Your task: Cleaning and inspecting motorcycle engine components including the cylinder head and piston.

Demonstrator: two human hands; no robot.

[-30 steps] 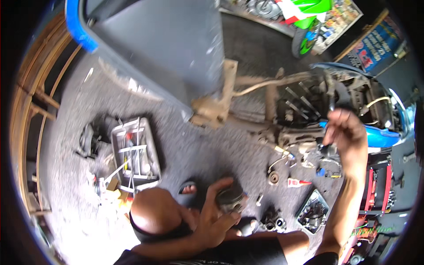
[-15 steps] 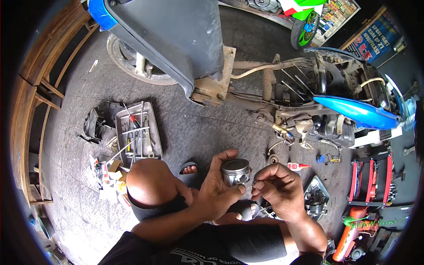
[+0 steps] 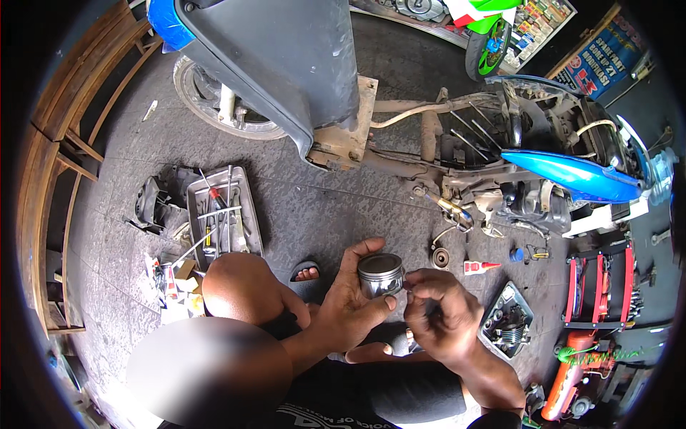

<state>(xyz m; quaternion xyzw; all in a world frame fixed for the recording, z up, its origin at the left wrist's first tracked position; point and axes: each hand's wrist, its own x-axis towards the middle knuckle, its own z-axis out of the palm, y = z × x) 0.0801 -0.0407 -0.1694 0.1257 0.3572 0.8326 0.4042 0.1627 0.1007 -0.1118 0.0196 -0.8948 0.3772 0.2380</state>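
My left hand (image 3: 351,299) is wrapped round a silvery metal piston (image 3: 379,277), held upright with its round crown on top and ring grooves below it. The thumb rests low on the piston's near side. At the piston's right side, by the opening in its skirt, my right hand (image 3: 444,309) holds thumb and fingers in a pinch. Whatever lies between those fingertips is too small and too covered to name. A blurred patch hides part of my left forearm.
Ahead stands a partly stripped blue motorcycle (image 3: 572,179). A metal tray (image 3: 254,232) of wrenches and screwdrivers lies on the left. On the right are a red-capped bottle (image 3: 473,267), a tray of engine parts (image 3: 509,325), a red tool rack (image 3: 599,286) and an orange tank (image 3: 568,379).
My right hand has turned and come closer to the piston's side, its fingertips still pinched. The left hand keeps the piston nearly in place. A blurred patch has appeared at the lower left.
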